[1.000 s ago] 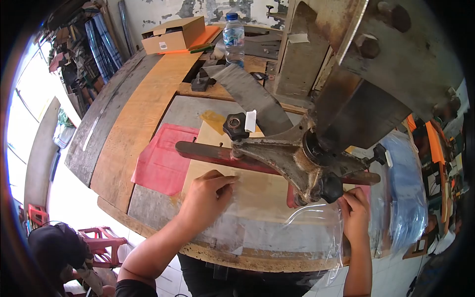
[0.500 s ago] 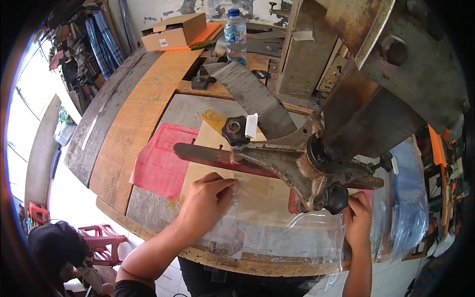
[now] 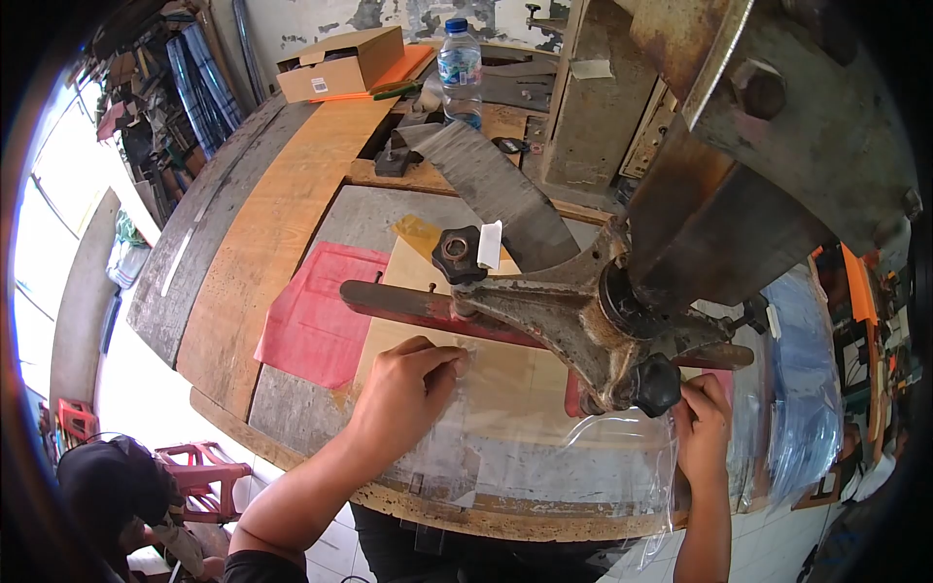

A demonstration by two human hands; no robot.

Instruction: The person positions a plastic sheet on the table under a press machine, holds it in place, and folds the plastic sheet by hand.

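A clear plastic sheet [image 3: 544,437] spans the space between my hands and hangs over the table's front edge. My left hand [image 3: 413,379] pinches its left part, thumb and fingertips pressed together. Over on the right, my right hand [image 3: 704,413] grips the sheet's other side with curled fingers, close to a black knob [image 3: 656,386]. Beneath the sheet lies a pale yellow board [image 3: 505,389]. Above it stands a metal press head [image 3: 554,316] with bars and knobs, hiding part of the board. Red sheet material [image 3: 326,311] lies left of the board.
A stack of clear bluish plastic sheets [image 3: 805,389] lies at the right. Toward the back are a water bottle [image 3: 460,73], a cardboard box [image 3: 340,63] and a grey metal strip [image 3: 496,189]. A person in a black cap [image 3: 112,486] sits at lower left near a red stool [image 3: 201,476].
Both hands keep nearly the same place and the same hold on the plastic sheet. The view has shifted very slightly.
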